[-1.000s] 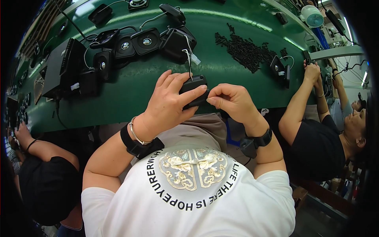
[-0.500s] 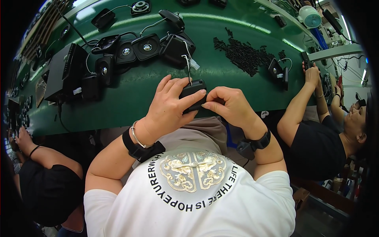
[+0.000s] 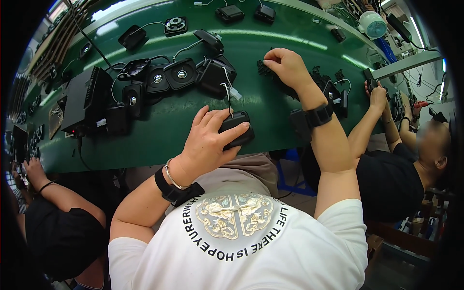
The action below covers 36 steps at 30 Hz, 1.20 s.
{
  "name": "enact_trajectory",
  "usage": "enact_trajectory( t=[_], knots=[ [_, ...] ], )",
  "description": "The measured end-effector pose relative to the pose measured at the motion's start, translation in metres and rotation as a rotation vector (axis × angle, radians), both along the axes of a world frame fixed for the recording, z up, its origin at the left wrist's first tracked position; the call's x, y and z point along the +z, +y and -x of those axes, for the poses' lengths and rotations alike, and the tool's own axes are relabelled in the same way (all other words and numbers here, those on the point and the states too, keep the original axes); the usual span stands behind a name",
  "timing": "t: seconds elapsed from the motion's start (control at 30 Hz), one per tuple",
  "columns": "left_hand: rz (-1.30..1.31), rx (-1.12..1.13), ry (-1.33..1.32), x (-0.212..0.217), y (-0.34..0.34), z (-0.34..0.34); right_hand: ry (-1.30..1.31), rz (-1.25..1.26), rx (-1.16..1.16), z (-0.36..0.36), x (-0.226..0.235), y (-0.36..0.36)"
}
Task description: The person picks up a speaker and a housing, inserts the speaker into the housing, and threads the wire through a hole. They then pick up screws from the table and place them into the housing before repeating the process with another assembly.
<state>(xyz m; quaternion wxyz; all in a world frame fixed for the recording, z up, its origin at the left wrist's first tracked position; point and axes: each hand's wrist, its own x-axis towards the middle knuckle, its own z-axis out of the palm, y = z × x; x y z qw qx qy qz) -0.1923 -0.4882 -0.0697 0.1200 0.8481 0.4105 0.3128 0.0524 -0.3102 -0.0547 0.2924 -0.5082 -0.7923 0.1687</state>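
My left hand (image 3: 204,140) is wrapped over a small black speaker box (image 3: 243,137) near the front edge of the green table. A thin cable with a white connector (image 3: 235,93) rises from the box's far side. Farther away and to the right, my right hand (image 3: 288,68) reaches over a heap of small black screw-like pieces (image 3: 316,77). Its thumb and forefinger are pinched together at the heap's left side; whatever lies between them is too small to make out. My hand and forearm cover much of the heap.
Several black speakers (image 3: 181,73) with cables lie left of centre on the green table (image 3: 169,128). Beside them stands a black power box (image 3: 86,104) with a red light. Another wired speaker piece (image 3: 333,93) rests right of my forearm. Co-workers sit on both sides.
My right hand has left the speaker box and moved away and right to the heap of small black pieces. My left hand keeps its hold on the box.
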Motion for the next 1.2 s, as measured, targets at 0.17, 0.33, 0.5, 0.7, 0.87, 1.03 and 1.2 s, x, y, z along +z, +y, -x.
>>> enact_trajectory(
  t=[0.17, 0.33, 0.5, 0.7, 0.87, 1.03, 1.2],
  knots=[
    [0.012, 0.008, -0.003, 0.005, -0.003, -0.001, -0.263, 0.107, 0.037, 0.014, -0.001, 0.021],
    [0.013, 0.007, -0.007, 0.004, -0.005, -0.001, -0.342, 0.075, 0.049, 0.018, -0.005, 0.016],
    [0.005, 0.009, -0.005, -0.002, -0.005, 0.002, -0.203, -0.094, 0.075, 0.023, -0.005, 0.001],
    [-0.012, 0.058, 0.057, -0.004, -0.010, 0.013, 0.310, -0.139, 0.302, 0.062, 0.017, -0.104],
    [0.000, 0.086, 0.089, -0.008, -0.015, 0.015, 0.189, -0.348, 0.444, 0.081, -0.004, -0.122],
    [0.021, 0.071, 0.097, -0.010, -0.014, 0.011, 0.108, -0.256, 0.486, 0.080, -0.001, -0.118],
    [0.021, 0.055, 0.107, -0.009, -0.011, 0.008, -0.005, -0.292, 0.531, 0.077, 0.012, -0.115]
  ],
)
